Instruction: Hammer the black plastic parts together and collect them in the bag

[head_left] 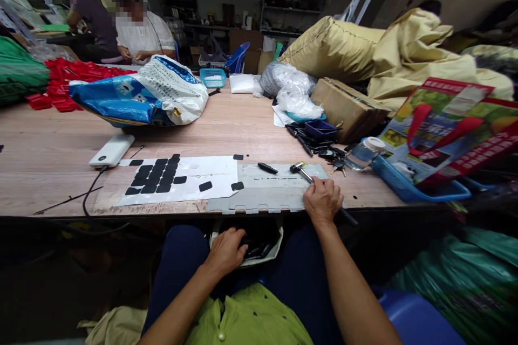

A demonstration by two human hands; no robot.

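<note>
My right hand (pixel 324 200) is closed around a small hammer (pixel 306 176). Its metal head, with a yellow tip, rests over a grey board (pixel 263 199) at the table's front edge, and the dark handle end sticks out below my hand. Left of the hammer head lies a black, pen-like piece (pixel 267 168). My left hand (pixel 227 250) is at the mouth of a pale bag (pixel 275 250) on my lap, thumb and fingers apart. Dark elongated pieces (pixel 254 251) show inside the bag. Nothing is visible between those fingers.
White sheet (pixel 198 170) with several black rounded patches (pixel 156 175); cabled white power bank (pixel 112 151); blue-white sack (pixel 149 91); black pieces (pixel 303 140), keys (pixel 339 164), bottle (pixel 365 153), blue basket (pixel 421 188) with a shopping bag (pixel 453 129) at right. Two people (pixel 141 38) sit at back left.
</note>
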